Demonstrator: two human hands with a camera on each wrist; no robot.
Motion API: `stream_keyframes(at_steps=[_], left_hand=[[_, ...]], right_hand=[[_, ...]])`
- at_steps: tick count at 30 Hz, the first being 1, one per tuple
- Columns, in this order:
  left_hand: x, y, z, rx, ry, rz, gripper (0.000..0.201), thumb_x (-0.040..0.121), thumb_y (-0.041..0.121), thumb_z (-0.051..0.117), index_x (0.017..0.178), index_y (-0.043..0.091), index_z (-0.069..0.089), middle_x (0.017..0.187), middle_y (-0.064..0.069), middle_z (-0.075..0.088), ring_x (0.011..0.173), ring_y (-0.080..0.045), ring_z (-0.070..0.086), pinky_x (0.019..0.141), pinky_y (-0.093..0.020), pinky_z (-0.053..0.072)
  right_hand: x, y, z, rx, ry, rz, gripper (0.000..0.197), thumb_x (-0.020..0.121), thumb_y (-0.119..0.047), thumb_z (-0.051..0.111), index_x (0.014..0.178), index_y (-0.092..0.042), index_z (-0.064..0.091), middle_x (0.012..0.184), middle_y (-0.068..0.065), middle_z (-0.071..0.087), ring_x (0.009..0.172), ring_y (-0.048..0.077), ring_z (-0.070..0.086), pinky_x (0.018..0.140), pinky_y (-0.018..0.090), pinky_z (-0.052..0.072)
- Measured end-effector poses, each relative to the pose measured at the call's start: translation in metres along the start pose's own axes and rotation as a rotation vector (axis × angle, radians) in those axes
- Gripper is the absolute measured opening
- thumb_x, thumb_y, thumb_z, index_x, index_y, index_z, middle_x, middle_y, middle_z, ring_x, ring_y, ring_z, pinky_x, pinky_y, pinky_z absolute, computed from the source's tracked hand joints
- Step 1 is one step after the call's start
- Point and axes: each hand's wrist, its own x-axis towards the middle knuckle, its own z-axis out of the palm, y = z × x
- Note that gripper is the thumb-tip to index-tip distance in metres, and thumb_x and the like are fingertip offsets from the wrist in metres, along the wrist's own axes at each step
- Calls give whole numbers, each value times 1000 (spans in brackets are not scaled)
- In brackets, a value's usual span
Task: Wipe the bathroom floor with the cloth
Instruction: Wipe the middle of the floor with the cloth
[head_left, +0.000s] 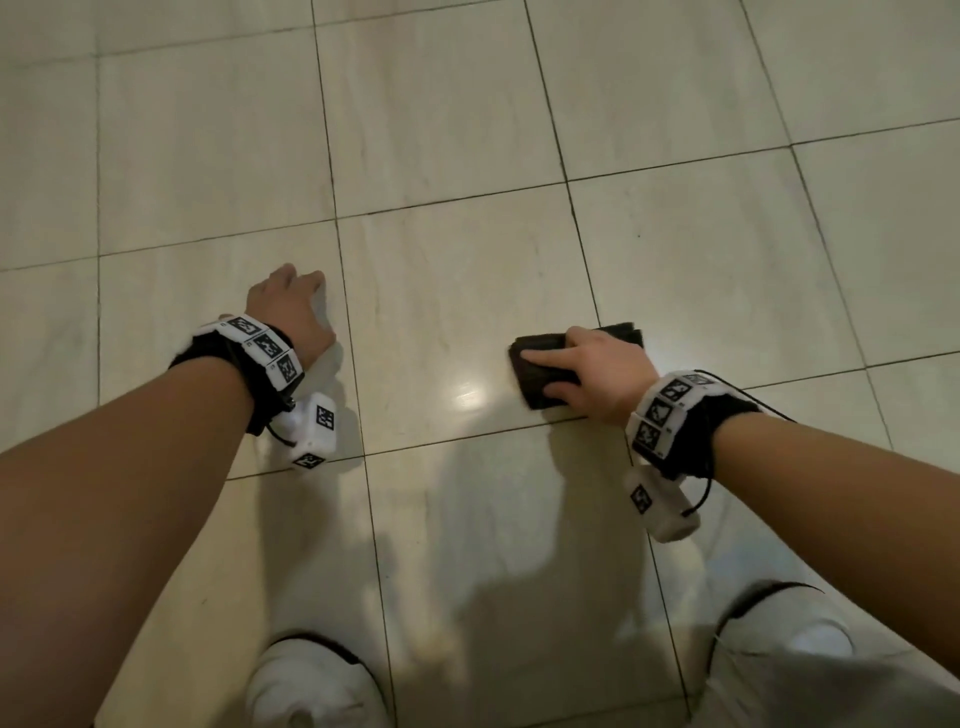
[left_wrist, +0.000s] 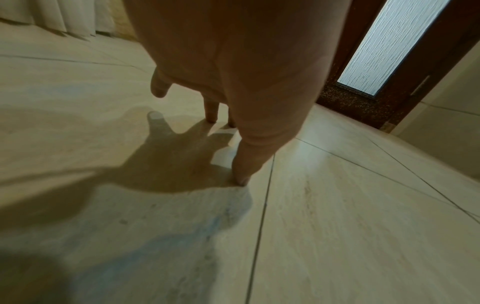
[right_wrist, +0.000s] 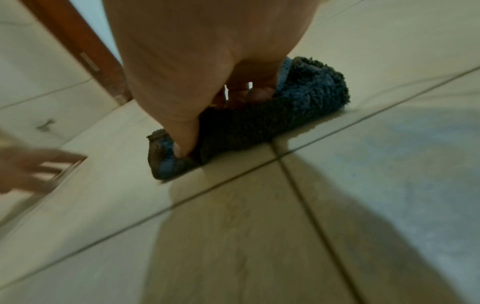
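The floor (head_left: 441, 130) is beige tile with dark grout lines. A dark blue-grey fluffy cloth (head_left: 535, 374), folded, lies flat on a tile just beyond a grout line. My right hand (head_left: 566, 364) lies on top of it. In the right wrist view the thumb digs into the cloth (right_wrist: 311, 96) and the fingers of the right hand (right_wrist: 215, 123) curl over it. My left hand (head_left: 301, 291) is apart to the left and holds nothing. Its spread fingertips (left_wrist: 211, 117) touch the floor, as the left hand (left_wrist: 226, 148) shows in its wrist view.
My knees in white trousers (head_left: 311, 680) are low in the head view. A brown door with a frosted glass panel (left_wrist: 389, 41) and a dark speckled threshold (left_wrist: 355, 107) stand beyond the left hand. A pale curtain (left_wrist: 64, 16) hangs at the far left.
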Motion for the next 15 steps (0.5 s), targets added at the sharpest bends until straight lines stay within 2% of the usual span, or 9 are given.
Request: stream_keyframes(at_steps=[2,6,10,15], left_hand=[[0,-1,1,24,-13,-10,78,83,29,70,151,24,30,160,-10,17,142,-38,24,116,-48,26],[2,-6,3,55,-25,-54,83,80,37,70,150,35,26,161,-2,14,143,-34,22,108,-64,29],[2,-2,1,72,-6,-63,77,80,34,72,146,35,32,159,2,18,140,-31,26,104,-61,32],[3,-3,4,55,0,-72,78,82,32,72,147,37,30,160,4,16,141,-29,23,103,-59,31]], right_hand=[[-2,16,-3,25,61,75,49,96,-48,52,143,-53,39,104,-8,41,110,20,51,82,33,43],[1,20,2,29,103,107,47,97,-46,51,143,-51,41,101,-8,39,108,19,50,77,30,37],[8,5,5,-5,104,91,49,100,-47,46,148,-46,36,104,-6,38,106,18,48,74,31,38],[38,-41,3,-31,67,-55,51,99,-47,48,148,-45,34,118,3,48,109,23,50,76,33,46]])
